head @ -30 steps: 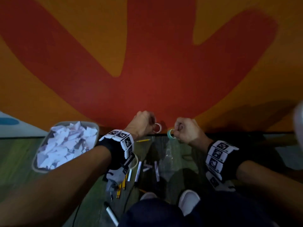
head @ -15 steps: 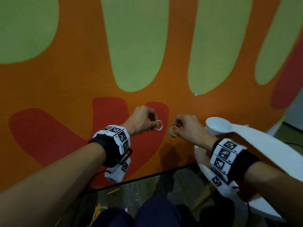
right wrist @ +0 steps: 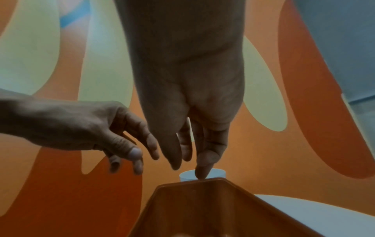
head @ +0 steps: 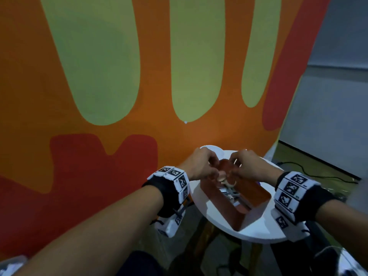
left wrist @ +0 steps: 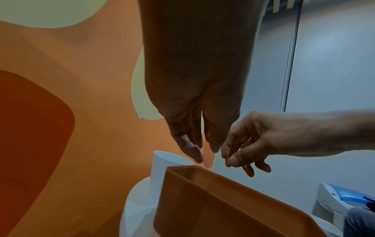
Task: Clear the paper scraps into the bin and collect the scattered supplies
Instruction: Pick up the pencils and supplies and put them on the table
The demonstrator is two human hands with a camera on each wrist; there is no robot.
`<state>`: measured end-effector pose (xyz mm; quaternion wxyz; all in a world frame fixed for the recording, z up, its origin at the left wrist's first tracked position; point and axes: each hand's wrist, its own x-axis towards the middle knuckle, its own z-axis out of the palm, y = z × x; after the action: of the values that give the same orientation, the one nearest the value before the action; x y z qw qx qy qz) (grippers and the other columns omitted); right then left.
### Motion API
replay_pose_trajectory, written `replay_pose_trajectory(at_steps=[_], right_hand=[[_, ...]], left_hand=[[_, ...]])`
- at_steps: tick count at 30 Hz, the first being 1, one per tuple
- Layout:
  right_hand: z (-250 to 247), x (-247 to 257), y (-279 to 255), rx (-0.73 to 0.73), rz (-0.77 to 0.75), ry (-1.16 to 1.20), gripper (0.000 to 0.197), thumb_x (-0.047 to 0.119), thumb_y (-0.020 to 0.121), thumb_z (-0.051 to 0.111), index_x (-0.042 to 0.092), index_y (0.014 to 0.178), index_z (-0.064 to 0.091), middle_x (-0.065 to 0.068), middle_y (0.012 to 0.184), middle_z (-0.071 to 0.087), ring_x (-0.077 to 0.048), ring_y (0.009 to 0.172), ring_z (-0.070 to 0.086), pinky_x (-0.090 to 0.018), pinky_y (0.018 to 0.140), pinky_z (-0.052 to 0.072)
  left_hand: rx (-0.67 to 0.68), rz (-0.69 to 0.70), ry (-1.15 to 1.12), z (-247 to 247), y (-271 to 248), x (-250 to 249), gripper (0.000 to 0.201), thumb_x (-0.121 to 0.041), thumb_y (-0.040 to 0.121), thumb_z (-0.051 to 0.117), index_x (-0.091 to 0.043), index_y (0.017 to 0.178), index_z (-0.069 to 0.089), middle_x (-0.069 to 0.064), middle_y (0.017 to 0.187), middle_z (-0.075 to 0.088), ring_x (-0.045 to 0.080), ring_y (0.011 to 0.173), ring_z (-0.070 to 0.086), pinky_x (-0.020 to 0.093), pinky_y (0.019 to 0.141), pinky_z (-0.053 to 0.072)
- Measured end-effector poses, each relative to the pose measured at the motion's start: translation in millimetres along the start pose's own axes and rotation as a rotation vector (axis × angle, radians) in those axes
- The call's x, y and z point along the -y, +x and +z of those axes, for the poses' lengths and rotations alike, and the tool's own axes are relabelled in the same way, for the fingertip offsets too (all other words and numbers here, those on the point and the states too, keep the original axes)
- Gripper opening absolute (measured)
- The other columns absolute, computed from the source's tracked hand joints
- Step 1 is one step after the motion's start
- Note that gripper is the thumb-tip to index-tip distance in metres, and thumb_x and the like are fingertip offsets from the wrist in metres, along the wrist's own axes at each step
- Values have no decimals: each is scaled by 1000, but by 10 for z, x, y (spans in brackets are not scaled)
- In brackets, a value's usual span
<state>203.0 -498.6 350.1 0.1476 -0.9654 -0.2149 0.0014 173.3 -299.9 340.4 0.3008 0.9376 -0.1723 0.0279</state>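
Over the orange tray (head: pixel 256 198) on the white table (head: pixel 209 208), both hands now loose-fingered and holding nothing: left hand (head: pixel 201 166), right hand (head: pixel 247 166). Half a second ago, pinching a tape ring each; now two rolls (head: pixel 225 179) lying inside the tray's far end among other supplies. Probably just dropped, so back to whatever supplies remain uncollected.

White cup (left wrist: pixel 162 162) beside painted wall (head: pixel 99 76)
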Motion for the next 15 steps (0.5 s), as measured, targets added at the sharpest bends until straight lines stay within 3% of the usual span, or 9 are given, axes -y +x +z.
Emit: replay_pose_trajectory(at_steps=[3,5,8,12,15], right_hand=[[88,65,70,1,-54,-5,20,16,76,71,29,65,60,6,71,64,-14,69,57,-26,64,39],[146,269,139,-8,-118,49,6,19,79,71,24,75,69,6,75,68,-12,71,61,-27,65,44],[320,743,341,29,-250,143,2,23,83,72,20,83,72,6,81,70,-8,74,63,-26,68,46],[803,1438,700,180,-371,248,8,24,87,73,16,88,73,9,80,68,4,66,59,-16,61,41],[1372,1919,912,306,-430,281,7,24,89,73,18,88,71,10,75,66,8,58,57,-10,51,37]], left_hand=[[-3,5,28,-79,-51,110,13,-15,85,74,-10,97,75,0,95,74,3,68,64,32,69,59],[-9,-32,60,-271,-164,286,13,-17,87,73,-9,97,75,1,92,75,7,63,68,25,60,57],[-14,-109,100,-632,-461,717,10,-21,89,73,-11,93,74,0,78,74,12,57,69,30,56,59],[2,-234,134,-1022,-1019,1366,12,-22,92,71,-11,95,73,-1,78,74,9,59,68,25,56,57],[-1,-355,117,-1113,-1527,1901,11,-20,92,70,-10,95,73,-1,78,74,9,62,69,29,59,59]])
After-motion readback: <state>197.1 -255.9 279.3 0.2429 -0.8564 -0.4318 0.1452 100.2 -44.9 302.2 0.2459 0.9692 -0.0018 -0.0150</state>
